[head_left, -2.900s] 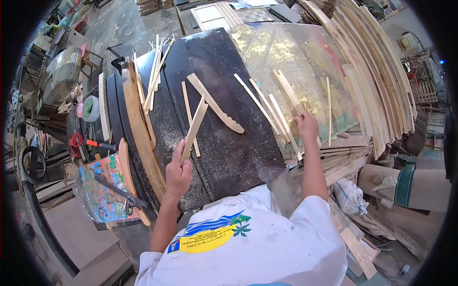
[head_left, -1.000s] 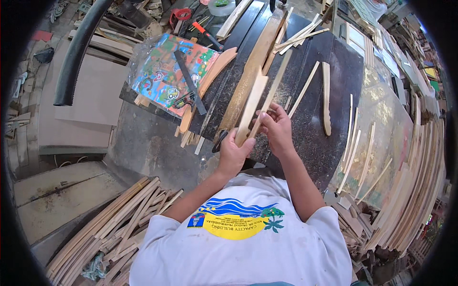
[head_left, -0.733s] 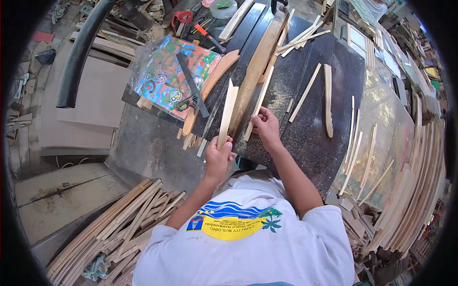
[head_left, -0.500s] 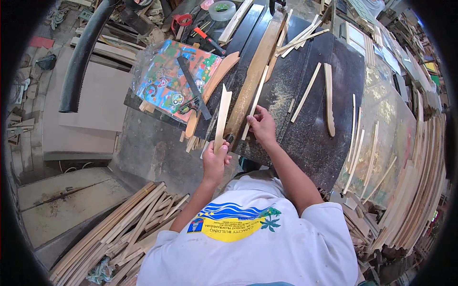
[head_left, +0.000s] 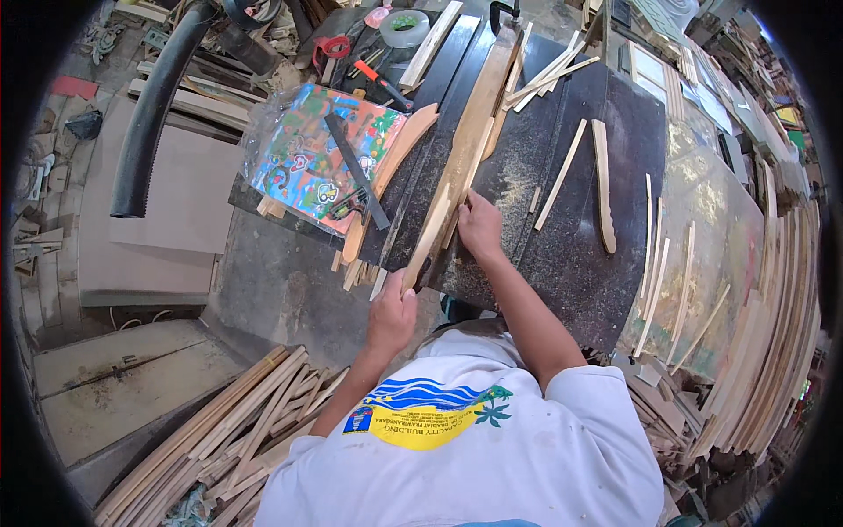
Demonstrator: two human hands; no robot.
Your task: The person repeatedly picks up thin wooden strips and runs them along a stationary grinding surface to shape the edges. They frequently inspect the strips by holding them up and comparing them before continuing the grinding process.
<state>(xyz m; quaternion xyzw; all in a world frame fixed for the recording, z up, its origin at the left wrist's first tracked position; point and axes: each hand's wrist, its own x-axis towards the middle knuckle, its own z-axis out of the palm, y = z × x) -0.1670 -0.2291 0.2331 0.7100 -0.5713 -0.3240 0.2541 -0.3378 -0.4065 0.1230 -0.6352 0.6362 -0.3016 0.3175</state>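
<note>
My left hand point(head_left: 392, 318) is closed round the lower end of a pale wooden piece point(head_left: 427, 239), which points up and away over the near end of a long wooden board point(head_left: 474, 123). My right hand point(head_left: 479, 226) has its fingers closed at a thin wooden strip point(head_left: 481, 151) lying along the board's right side. Part of that strip is hidden by the fingers. A black clamp point(head_left: 503, 15) sits at the far end of the board, on the dark sawdust-strewn table point(head_left: 544, 263).
Left of the board lie a curved wooden piece point(head_left: 406, 145), a dark flat bar point(head_left: 356, 167) and a colourful plastic-covered sheet point(head_left: 303, 149). A notched wooden piece point(head_left: 603, 184) and loose strips lie to the right. A black hose point(head_left: 145, 132) hangs at far left; stacked wood point(head_left: 202, 430) stands lower left.
My left hand has tilted the pale piece to the right, over the board's near end. The right hand has shifted slightly, bringing the thin strip closer against the board.
</note>
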